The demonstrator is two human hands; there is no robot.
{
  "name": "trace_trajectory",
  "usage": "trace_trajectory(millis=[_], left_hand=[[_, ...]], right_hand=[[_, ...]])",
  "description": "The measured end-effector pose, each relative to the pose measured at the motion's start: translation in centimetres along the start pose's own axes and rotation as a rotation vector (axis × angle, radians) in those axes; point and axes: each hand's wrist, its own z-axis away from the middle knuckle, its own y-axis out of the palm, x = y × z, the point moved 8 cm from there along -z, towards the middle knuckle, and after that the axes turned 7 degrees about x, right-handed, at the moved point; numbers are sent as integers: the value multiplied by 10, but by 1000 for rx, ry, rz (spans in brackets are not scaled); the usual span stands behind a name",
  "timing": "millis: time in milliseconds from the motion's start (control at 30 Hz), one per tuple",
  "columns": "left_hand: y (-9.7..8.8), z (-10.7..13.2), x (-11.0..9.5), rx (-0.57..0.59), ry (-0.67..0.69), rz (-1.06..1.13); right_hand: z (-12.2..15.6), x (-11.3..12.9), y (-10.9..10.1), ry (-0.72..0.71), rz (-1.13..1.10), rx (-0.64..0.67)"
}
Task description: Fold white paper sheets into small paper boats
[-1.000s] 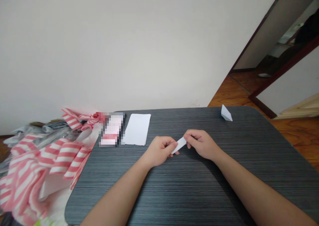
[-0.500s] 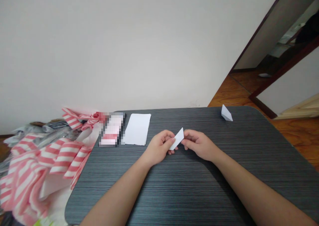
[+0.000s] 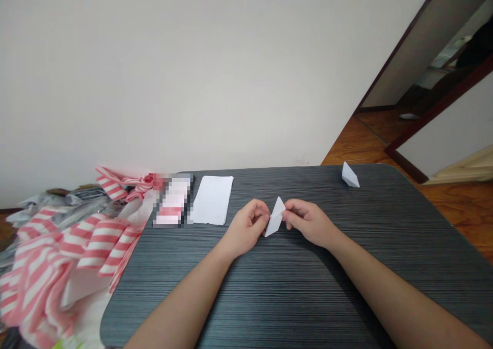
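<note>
A small piece of folded white paper (image 3: 275, 218), pointed at its upper end, is held between my two hands above the dark table (image 3: 246, 297). My left hand (image 3: 248, 227) pinches its left edge between thumb and fingers. On the other side, my right hand (image 3: 307, 220) grips the right edge with thumb and forefinger. Part of the left fingers is hidden behind the paper. A second folded white paper shape (image 3: 349, 175) stands near the far right of the table.
A stack of white paper sheets (image 3: 213, 200) lies at the far left of the table, beside a pixelated flat object (image 3: 173, 200). Red-and-white striped cloth (image 3: 69, 256) is heaped off the left edge. A pale wall (image 3: 215, 72) rises behind the table.
The folded paper has turned more upright and its two layers have spread somewhat. My right fingers now grip its edge, and less of it is covered by my left thumb.
</note>
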Motion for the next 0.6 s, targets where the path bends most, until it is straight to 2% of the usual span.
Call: trace_trajectory(millis=[600], left_hand=[[-1, 1, -3, -9, -4, -131]], right_hand=[[-1, 5, -4, -43, 96, -15]])
